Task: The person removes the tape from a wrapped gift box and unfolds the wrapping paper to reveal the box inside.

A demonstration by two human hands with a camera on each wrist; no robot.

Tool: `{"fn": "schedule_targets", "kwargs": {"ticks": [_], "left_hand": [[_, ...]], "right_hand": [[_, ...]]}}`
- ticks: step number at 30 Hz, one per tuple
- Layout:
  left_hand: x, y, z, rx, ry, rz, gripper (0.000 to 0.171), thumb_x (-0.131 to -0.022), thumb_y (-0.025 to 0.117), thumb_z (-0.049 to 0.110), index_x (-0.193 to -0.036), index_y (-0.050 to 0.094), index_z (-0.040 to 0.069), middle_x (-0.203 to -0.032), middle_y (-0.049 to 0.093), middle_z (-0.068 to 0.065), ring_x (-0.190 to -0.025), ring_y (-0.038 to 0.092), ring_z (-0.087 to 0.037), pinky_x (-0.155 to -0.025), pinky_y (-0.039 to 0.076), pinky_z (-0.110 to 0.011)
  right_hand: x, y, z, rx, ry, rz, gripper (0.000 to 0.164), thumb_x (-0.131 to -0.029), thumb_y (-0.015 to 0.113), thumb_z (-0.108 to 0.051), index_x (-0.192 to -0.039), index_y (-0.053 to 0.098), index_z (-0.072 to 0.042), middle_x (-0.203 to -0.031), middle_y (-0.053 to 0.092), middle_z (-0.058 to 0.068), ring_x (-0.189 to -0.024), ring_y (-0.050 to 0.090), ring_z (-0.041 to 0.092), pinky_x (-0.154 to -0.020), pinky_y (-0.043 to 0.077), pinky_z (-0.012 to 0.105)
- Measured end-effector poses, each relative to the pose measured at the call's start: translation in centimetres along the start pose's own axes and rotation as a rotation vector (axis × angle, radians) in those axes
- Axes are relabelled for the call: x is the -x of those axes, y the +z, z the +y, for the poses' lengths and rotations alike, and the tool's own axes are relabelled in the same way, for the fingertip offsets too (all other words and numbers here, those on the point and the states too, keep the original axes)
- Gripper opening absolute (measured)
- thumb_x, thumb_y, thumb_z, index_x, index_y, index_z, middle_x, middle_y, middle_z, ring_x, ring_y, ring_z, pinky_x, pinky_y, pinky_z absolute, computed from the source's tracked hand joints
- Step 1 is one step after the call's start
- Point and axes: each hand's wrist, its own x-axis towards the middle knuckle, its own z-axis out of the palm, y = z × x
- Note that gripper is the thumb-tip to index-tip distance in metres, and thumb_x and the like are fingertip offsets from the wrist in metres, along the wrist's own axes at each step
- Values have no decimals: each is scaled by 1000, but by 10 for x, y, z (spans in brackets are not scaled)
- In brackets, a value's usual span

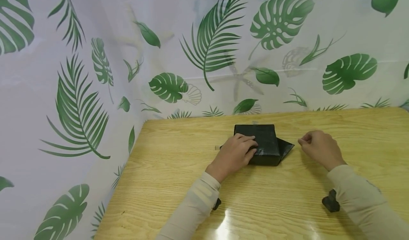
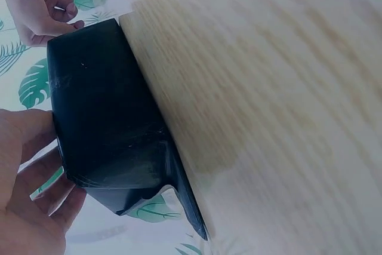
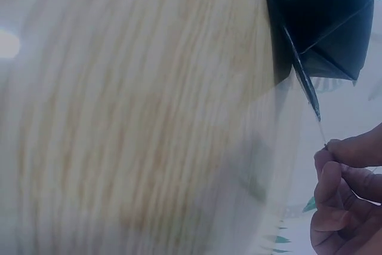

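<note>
A box-shaped package (image 1: 263,137) wrapped in black sheet lies on the table, its folded pointed flap (image 1: 285,148) sticking out to the right. My left hand (image 1: 235,152) rests on the package's top near its left side; in the left wrist view its fingers (image 2: 45,177) touch the top face. Right of the flap, my right hand (image 1: 320,148) is held with thumb and forefinger together. The right wrist view shows these fingers pinching a thin clear strip (image 3: 322,133), which looks like tape and runs from the flap's tip.
A wood-grain table (image 1: 166,183) carries the package. Leaf-printed white cloth (image 1: 179,55) hangs behind and to the left. Small tape pieces (image 1: 217,147) show at the package's left and back. Black devices (image 1: 331,201) sit under both forearms.
</note>
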Motion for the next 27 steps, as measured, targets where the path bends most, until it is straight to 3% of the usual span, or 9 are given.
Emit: {"fn": "schedule_targets", "kwargs": {"ticks": [8,14,18,23,27], "left_hand": [[1,0,2,-40,-5,14,28,-105,60,29,-126,72,16,-137,64,0,-121,60,-15,-104,46,-25],[0,3,7,-128,7,59,27,-105,59,29,-123,73,15,-132,67,0,-119,62,-15,-102,48,-24],[-1,4,9,-146,-4,72,27,-104,60,29,-122,74,17,-131,68,0,-120,61,-15,-102,48,-26],[0,3,5,-44,-33,57,28,-104,60,31,-124,75,17,-138,61,-3,-123,59,-16,-101,49,-26],[7,-3,-5,123,-44,123,27,-104,61,26,-124,73,15,-132,61,-3,-118,60,-15,-98,50,-22]], "right_hand": [[0,-3,4,4,-9,9,30,-99,61,-16,-101,71,13,-88,71,23,-65,65,27,-52,52,41],[-4,2,-2,-36,-100,62,27,-101,64,-18,-101,73,7,-91,72,20,-76,67,32,-61,54,46],[-9,9,-11,-74,-162,3,23,-101,63,-14,-109,72,6,-98,72,19,-83,66,32,-65,54,43],[-17,19,-18,-119,-186,-141,26,-101,59,-5,-122,67,8,-114,67,25,-100,62,38,-74,54,45],[-20,26,-18,-146,-204,-203,29,-100,57,0,-126,63,10,-119,66,27,-108,62,42,-83,55,53]]}}
